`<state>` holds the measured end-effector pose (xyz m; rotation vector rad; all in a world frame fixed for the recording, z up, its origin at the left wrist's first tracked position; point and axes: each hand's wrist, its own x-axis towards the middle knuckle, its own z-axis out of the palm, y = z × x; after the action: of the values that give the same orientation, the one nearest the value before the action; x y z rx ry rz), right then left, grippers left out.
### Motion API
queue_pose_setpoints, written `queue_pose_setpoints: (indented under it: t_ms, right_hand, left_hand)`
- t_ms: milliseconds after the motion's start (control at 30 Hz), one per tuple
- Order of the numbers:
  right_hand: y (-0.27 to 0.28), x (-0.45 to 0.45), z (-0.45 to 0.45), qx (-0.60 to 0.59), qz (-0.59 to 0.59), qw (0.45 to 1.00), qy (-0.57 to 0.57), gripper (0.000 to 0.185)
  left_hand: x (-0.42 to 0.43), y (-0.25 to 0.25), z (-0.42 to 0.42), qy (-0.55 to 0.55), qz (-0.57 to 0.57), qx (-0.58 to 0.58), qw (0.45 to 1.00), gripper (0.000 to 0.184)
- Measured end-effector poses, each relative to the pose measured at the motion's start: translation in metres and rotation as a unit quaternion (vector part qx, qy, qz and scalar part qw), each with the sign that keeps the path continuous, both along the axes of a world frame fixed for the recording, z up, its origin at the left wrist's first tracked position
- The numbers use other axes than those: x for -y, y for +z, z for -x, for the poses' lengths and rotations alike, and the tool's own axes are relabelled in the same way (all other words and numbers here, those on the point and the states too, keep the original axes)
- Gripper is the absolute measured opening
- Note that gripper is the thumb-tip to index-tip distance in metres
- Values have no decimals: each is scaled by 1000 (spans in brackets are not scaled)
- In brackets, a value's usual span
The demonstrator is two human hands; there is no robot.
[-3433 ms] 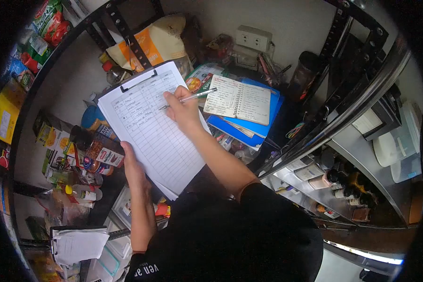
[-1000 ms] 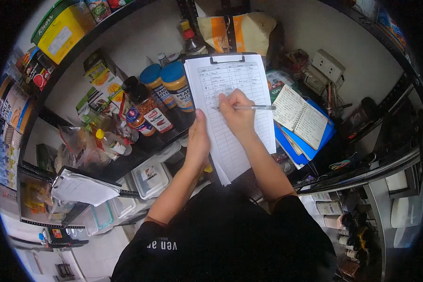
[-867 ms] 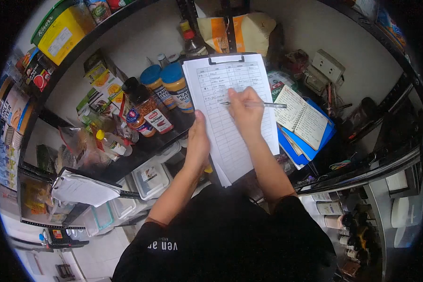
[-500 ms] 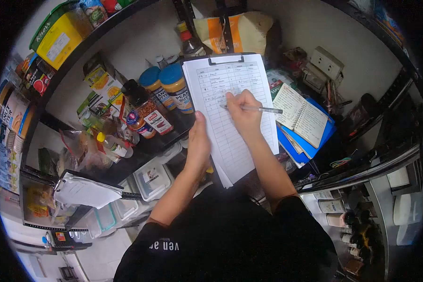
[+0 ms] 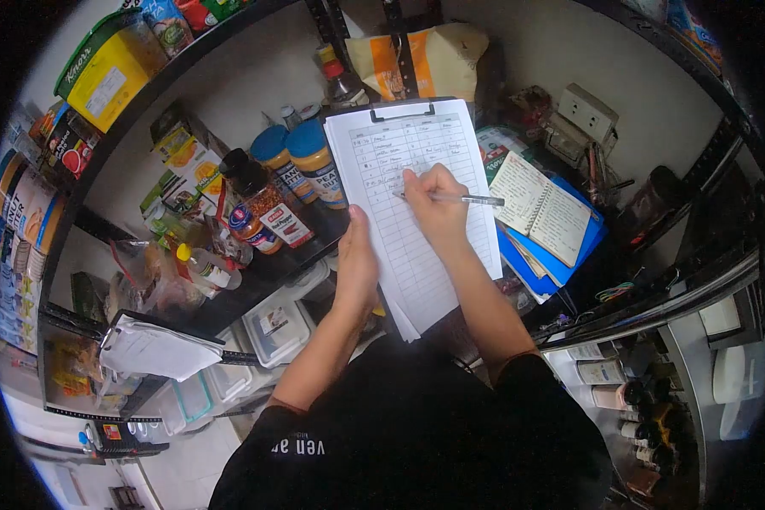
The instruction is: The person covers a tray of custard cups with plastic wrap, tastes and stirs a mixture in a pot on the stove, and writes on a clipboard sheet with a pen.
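A clipboard (image 5: 403, 113) with a stack of printed table sheets (image 5: 429, 272) is tilted up before me. My left hand (image 5: 357, 259) grips its left edge, thumb along the front and fingers hidden behind the board. In my right hand (image 5: 438, 208) a pen (image 5: 487, 201) is pinched, its tip on the paper at the left part of a row. Handwriting fills the upper rows; the lower rows are blank. An open spiral notebook (image 5: 540, 208) lies on a blue folder (image 5: 591, 231) to the right of the clipboard.
Peanut butter jars (image 5: 316, 166), a red pepper bottle (image 5: 285, 223) and a yellow-capped bottle (image 5: 204, 268) stand on the shelf to the left. A second clipboard (image 5: 161, 350) hangs lower left. Lidded plastic containers (image 5: 274, 327) sit below. A Knorr tub (image 5: 106, 76) is on the upper shelf.
My right hand and the pen have shifted slightly left with the clipboard, and the pen tip remains by the same rows. The left hand keeps its grip.
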<state>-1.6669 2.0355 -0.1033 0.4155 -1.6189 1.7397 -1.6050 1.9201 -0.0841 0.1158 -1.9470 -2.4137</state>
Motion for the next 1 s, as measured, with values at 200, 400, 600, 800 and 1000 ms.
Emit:
queue_pose_setpoints:
  t_ms: [200, 400, 600, 800, 1000]
  right_hand:
    - [-2, 0, 2, 8, 7, 1000, 10, 31]
    - [-1, 0, 0, 15, 3, 1000, 2, 32]
    - [1, 1, 0, 25, 4, 1000, 4, 32]
    - [3, 2, -2, 11, 2, 1000, -7, 31]
    - [-1, 0, 3, 27, 6, 1000, 7, 32]
  left_hand:
    - [-3, 10, -5, -4, -6, 28, 1000, 72]
    - [-4, 11, -5, -15, -20, 17, 1000, 75]
    - [-4, 15, -8, -5, 16, 30, 999, 76]
    - [-4, 11, -6, -4, 12, 30, 999, 77]
    - [-3, 9, -4, -6, 9, 25, 1000, 75]
